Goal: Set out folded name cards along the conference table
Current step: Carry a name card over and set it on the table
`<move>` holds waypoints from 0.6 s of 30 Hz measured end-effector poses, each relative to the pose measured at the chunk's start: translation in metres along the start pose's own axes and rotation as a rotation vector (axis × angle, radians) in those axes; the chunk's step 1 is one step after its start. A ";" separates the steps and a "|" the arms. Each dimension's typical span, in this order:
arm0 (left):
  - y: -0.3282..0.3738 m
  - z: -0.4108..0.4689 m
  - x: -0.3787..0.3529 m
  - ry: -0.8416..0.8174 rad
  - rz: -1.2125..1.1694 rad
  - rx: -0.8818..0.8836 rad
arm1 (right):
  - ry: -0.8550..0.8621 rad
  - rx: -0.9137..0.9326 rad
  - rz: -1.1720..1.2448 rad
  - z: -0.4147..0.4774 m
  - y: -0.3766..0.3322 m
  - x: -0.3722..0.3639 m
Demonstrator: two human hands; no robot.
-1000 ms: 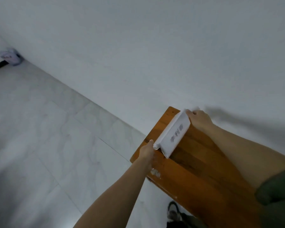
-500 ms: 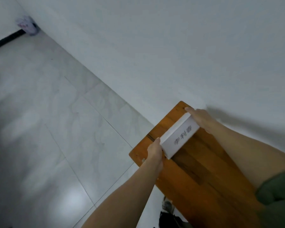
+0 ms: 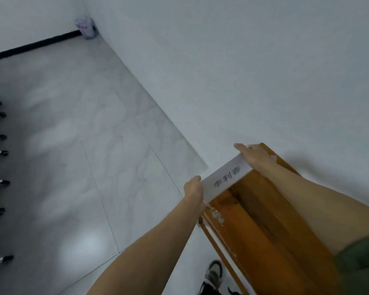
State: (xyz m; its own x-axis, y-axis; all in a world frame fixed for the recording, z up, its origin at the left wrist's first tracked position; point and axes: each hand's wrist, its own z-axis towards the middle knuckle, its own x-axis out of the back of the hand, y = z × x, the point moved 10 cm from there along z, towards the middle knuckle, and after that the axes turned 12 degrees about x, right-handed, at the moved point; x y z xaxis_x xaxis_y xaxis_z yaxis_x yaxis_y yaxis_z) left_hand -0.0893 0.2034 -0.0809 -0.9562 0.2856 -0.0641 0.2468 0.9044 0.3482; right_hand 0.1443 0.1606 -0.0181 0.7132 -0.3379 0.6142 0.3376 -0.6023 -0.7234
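- The folded name card (image 3: pixel 227 180), white with dark printed characters on the face turned toward the camera, sits in the lower right of the frame at the far end of the wooden table (image 3: pixel 264 226).
- Its long axis runs diagonally from lower left to upper right, roughly across the table's end edge; the lettered face looks toward the lower right, back at the wearer.
- The left hand (image 3: pixel 193 189) pinches the card's lower-left end, fingers closed on it; the right hand (image 3: pixel 255 155) clamps the upper-right end, with one finger reaching out past the card.
- The blur leaves it unclear whether the card's lower edges already touch the wood or hang just above it.
- Judged step: seating and squaring this card at the table end. The next move calls for settling both bottom edges flat so the fold stands, then letting go of both ends evenly so it does not tip or slide off the edge.
- Beyond: pale tiled floor (image 3: pixel 94 156) at left, a white wall (image 3: pixel 243 60) above, a shoe (image 3: pixel 214 273) at the bottom edge.
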 end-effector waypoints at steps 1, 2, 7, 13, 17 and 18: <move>0.006 -0.007 0.023 0.020 -0.021 -0.020 | -0.031 0.026 -0.017 -0.003 -0.021 -0.016; 0.012 -0.012 0.045 0.040 -0.032 -0.035 | -0.048 0.049 0.001 -0.003 -0.036 -0.033; 0.034 -0.043 0.188 0.150 -0.145 -0.118 | -0.176 0.202 0.015 -0.031 -0.150 -0.140; 0.030 -0.090 0.368 0.234 -0.297 -0.166 | -0.332 0.323 -0.036 -0.094 -0.260 -0.284; 0.014 -0.121 0.506 0.347 -0.406 -0.218 | -0.441 0.417 -0.064 -0.153 -0.338 -0.400; 0.007 -0.126 0.539 0.371 -0.447 -0.218 | -0.470 0.442 -0.069 -0.169 -0.358 -0.428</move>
State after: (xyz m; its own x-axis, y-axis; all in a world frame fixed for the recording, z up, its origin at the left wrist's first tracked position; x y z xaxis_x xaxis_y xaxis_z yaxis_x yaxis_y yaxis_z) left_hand -0.6230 0.3238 0.0051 -0.9602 -0.2710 0.0681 -0.1909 0.8141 0.5484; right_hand -0.3853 0.3988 0.0309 0.8397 0.1041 0.5330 0.5420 -0.2229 -0.8103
